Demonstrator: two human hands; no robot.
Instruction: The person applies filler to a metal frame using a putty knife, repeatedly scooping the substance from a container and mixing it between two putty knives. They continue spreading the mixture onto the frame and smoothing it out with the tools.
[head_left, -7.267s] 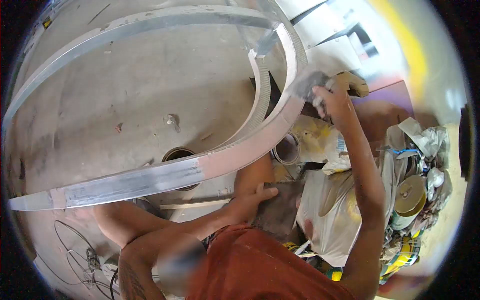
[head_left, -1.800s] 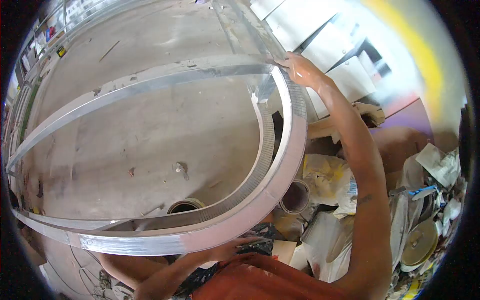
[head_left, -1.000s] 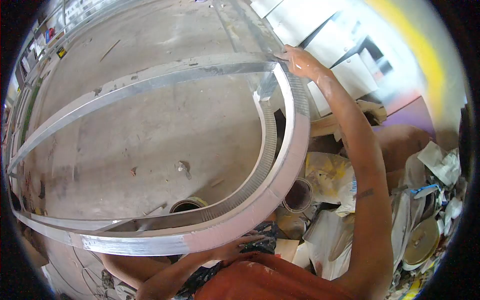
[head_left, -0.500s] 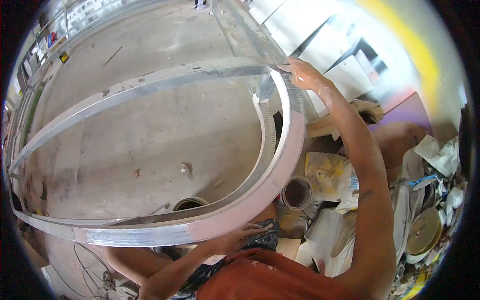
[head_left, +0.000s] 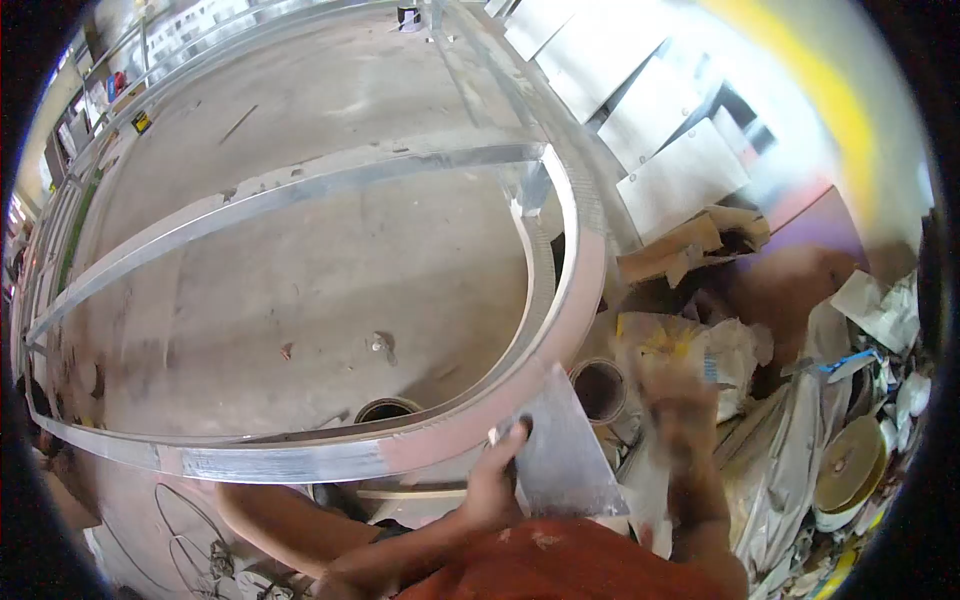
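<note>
Left hand (head_left: 492, 480) low and centre, fingers curled around the edge of a flat grey triangular plate (head_left: 565, 455) — that's a firm grip, thumb side up against the plate's left edge. The plate stands on edge, its point aimed up and away from the hand, its wide base down by the orange shirt (head_left: 560, 565). Just above the hand's knuckles, touching or very nearly so, runs the curved metal frame (head_left: 440, 445), a big bent loop with a pinkish coated stretch right where the hand sits and bare silver further off to the left.

Right hand (head_left: 672, 390) is just to the right of the plate, blurred with motion; whether it is open or clenched, I cannot tell. It hangs near the plate's right edge, so both hands flank the plate, the left one clearly the one carrying it.

Beyond the plate's tip, a round tin (head_left: 598, 390) stands open on the floor. Further right of the right hand, a heap of crumpled bags and paper (head_left: 850, 400). Through the frame's loop, away from both hands, bare concrete floor (head_left: 300, 270) with a second tin (head_left: 385, 410) peeking under the rail.
</note>
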